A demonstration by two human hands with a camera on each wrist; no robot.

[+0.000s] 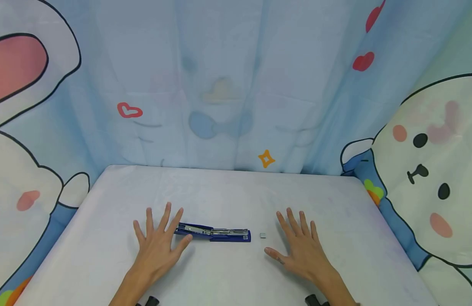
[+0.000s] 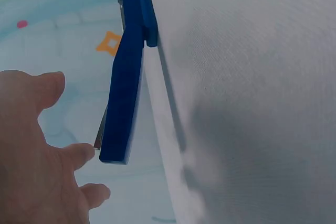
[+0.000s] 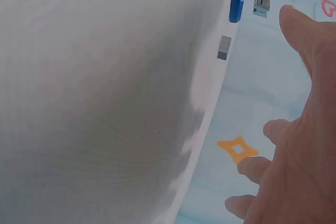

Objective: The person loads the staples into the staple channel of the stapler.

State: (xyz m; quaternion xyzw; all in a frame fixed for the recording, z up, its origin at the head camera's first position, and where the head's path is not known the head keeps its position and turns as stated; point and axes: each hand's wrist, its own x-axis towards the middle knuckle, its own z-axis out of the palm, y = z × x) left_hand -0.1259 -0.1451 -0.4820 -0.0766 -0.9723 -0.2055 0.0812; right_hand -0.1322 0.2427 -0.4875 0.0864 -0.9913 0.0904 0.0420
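Note:
A blue stapler (image 1: pixel 230 236) lies opened out on the white table, its metal staple channel showing. My left hand (image 1: pixel 158 250) is over the table at the stapler's left end, fingers spread, thumb and forefinger overlapping that end in the head view. In the left wrist view the stapler's blue arm (image 2: pixel 123 98) stretches past the fingers. A small grey strip of staples (image 1: pixel 263 235) sits just right of the stapler. Further right, my right hand (image 1: pixel 300 250) is spread with its thumb toward the staples (image 3: pixel 224 48). Neither hand holds anything.
The white cloth-covered table (image 1: pixel 220 280) reaches back to a blue curtain (image 1: pixel 228 85) printed with hearts and cartoon animals. Dark wrist camera mounts (image 1: pixel 314 300) show at the bottom edge.

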